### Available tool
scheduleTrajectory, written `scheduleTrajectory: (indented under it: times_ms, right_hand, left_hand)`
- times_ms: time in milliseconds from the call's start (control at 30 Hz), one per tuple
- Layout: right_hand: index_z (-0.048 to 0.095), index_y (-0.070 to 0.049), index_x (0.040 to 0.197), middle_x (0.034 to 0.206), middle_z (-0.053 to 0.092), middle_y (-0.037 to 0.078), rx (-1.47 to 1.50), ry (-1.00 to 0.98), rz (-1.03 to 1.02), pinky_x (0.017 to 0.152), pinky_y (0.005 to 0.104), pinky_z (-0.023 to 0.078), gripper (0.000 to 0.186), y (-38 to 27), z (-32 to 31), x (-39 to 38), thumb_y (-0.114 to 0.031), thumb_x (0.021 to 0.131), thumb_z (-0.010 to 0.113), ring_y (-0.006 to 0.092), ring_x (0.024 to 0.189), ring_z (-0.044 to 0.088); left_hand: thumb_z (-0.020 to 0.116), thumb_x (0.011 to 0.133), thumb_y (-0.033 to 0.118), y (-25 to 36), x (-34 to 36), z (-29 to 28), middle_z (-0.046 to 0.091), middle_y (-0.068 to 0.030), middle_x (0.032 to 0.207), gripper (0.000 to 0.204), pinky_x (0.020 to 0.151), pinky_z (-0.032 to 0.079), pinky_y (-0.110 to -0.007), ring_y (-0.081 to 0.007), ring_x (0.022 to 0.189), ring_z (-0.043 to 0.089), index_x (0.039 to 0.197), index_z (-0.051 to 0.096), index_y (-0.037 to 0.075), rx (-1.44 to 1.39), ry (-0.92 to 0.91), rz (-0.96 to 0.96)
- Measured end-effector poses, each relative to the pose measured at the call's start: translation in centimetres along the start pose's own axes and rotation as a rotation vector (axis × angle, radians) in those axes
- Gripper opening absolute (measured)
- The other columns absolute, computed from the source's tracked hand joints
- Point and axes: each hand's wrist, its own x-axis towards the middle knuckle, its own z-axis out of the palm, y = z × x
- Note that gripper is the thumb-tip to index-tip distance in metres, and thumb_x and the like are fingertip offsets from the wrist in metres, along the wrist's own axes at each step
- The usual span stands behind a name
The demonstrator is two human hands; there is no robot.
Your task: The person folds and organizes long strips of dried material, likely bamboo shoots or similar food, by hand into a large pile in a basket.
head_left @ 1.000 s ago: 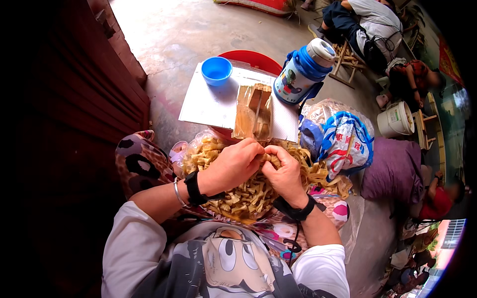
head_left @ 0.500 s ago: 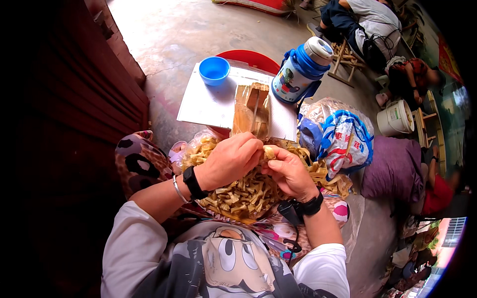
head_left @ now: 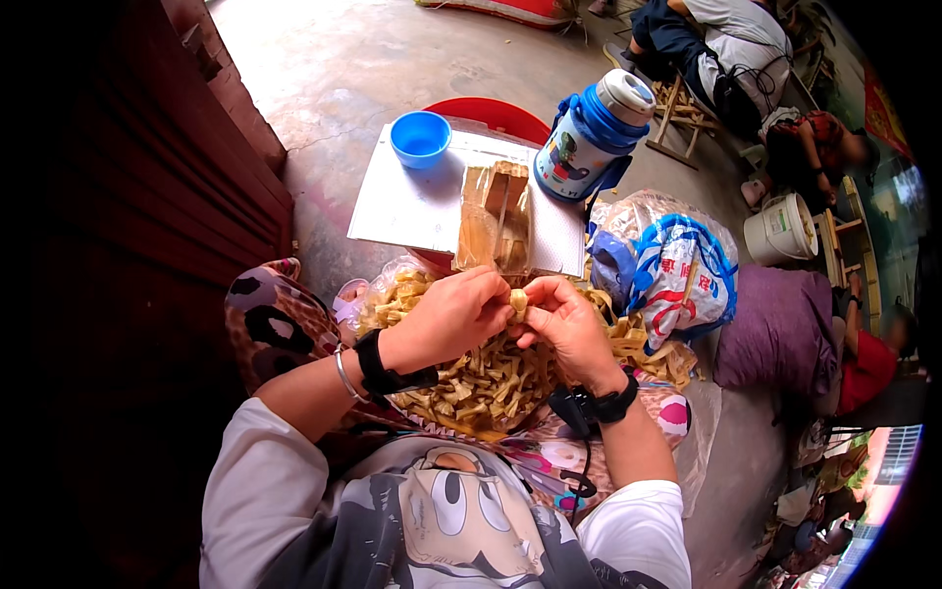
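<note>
Over the person's lap, both hands meet above a heap of pale tan strips piled in a clear plastic bag. The left hand, with a black strap and a thin bangle at the wrist, has its fingers drawn together on a small tan piece; the right hand, with a black band at the wrist and a dark cord hanging below it, pinches the same piece from the other side, so the two sets of fingertips touch around it. The piece sits just above the far edge of the heap.

Just beyond the hands a clear packet of flat brown strips lies on a white board, which rests over a red basin. A blue bowl stands on the board's far left corner, and a blue flask with a silver cap stands at the board's right edge. To the right of the heap sits a blue and white plastic bag, with a purple bundle next to it and a white bucket farther off. At the far right other people sit near wooden frames.
</note>
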Motion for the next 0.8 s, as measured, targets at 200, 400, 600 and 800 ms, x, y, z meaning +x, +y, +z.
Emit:
scheduleTrajectory:
  times_ms: [200,400,600,800]
  right_hand:
    - [0.049,-0.007,0.127,0.096,0.057,0.003,-0.328,-0.065,-0.127,0.069,0.0219,0.051,0.039,-0.9,1.4,-1.1,-0.009,0.089,0.059,0.0088,0.079,0.059]
    - [0.051,-0.005,0.126,0.076,0.061,0.000,0.145,-0.095,0.086,0.050,0.0154,0.045,0.035,-2.8,-0.4,-1.7,-0.019,0.095,0.053,0.0028,0.056,0.055]
    - [0.047,-0.006,0.129,0.092,0.059,0.001,-0.168,-0.111,-0.067,0.070,0.0193,0.046,0.037,-2.1,0.5,-1.4,-0.013,0.093,0.055,0.0046,0.076,0.053]
    - [0.054,-0.007,0.118,0.091,0.056,-0.003,-0.347,-0.091,-0.129,0.072,0.0183,0.043,0.034,-0.7,0.9,-1.3,-0.007,0.086,0.063,0.0032,0.079,0.050]
  left_hand:
    - [0.061,0.085,0.013,0.1,0.4,-0.9,0.056,-0.0080,0.070,0.014,0.058,0.045,-0.030,-0.0171,0.065,0.058,0.084,0.053,0.001,-0.187,-0.189,-0.294]
    - [0.056,0.088,0.011,0.7,1.0,-3.2,0.054,0.0003,0.070,0.009,0.055,0.042,-0.021,-0.0080,0.059,0.053,0.083,0.053,0.005,-0.990,-0.327,-0.647]
    - [0.056,0.086,0.011,0.1,0.9,-2.4,0.053,0.0020,0.070,0.009,0.055,0.043,-0.022,-0.0059,0.063,0.053,0.082,0.053,0.004,-0.708,-0.289,-0.543]
    - [0.058,0.083,0.009,-0.3,0.1,-1.4,0.054,0.0022,0.071,0.007,0.055,0.042,-0.021,-0.0043,0.063,0.049,0.082,0.054,0.004,-0.494,-0.292,-0.312]
